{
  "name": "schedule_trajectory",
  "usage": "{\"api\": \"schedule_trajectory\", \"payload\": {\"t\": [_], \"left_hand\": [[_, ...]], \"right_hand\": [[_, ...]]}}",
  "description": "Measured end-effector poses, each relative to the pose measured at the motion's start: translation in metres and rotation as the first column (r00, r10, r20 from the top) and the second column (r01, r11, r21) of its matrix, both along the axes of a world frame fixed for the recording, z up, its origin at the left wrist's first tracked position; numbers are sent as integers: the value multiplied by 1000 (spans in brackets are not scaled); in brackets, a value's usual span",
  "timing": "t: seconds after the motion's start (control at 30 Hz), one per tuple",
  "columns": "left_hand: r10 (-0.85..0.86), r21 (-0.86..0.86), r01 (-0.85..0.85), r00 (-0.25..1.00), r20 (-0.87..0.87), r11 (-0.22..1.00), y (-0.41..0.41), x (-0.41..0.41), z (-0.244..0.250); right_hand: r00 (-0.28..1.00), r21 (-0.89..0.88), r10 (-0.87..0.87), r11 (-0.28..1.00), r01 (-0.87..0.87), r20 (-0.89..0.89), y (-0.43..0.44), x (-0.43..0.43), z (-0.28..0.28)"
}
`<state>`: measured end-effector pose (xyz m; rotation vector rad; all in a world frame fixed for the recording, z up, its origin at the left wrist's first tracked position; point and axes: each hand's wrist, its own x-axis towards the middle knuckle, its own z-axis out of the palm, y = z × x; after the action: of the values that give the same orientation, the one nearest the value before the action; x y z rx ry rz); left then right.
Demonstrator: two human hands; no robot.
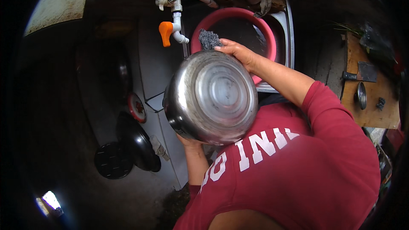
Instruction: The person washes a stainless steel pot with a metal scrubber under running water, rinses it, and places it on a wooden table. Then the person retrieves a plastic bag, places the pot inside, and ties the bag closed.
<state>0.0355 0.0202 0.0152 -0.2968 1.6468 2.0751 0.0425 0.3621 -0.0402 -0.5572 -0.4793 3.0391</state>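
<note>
A round stainless-steel pot [223, 97] is tilted with its ringed, stained base facing up. My left hand [188, 140] supports it from the lower left, with most of the fingers hidden behind the pot. At the pot's upper edge, my right hand [236, 52] grips a grey steel-wool scourer [209, 40] between thumb and fingers. Behind the pot, a pink plastic basin [270, 35] sits in a metal sink [290, 38], and dark liquid shows inside it. A white tap with an orange handle [165, 33] stands left of the basin.
On a wooden board [361, 116] at right lie a cleaver [366, 72], a small metal lid [361, 95] and another scourer [380, 103]. A black wok-like pan [139, 143] and a red-rimmed enamel dish [138, 108] are at left. A rag [263, 0] hangs behind the basin.
</note>
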Motion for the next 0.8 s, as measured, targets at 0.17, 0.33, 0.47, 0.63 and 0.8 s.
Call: {"api": "schedule_trajectory", "payload": {"t": [0.17,0.33,0.47,0.63,0.8], "left_hand": [[-344,390,268,929,137,881,27,-17,37],[-293,50,293,956,1,955,43,-1,31],[-350,-211,314,923,-160,926,33,5,12],[-210,394,71,923,322,916,44,5,5],[-235,-104,220,959,-161,970,61,29,14]], "right_hand": [[995,312,63,950,-36,-76,5,-14,-25],[992,247,-70,964,95,-109,14,-21,-5],[998,597,10,801,33,-68,25,-11,-7],[992,893,-34,432,126,-124,2,-7,10],[838,821,101,294,490,-536,-24,20,80]]}}
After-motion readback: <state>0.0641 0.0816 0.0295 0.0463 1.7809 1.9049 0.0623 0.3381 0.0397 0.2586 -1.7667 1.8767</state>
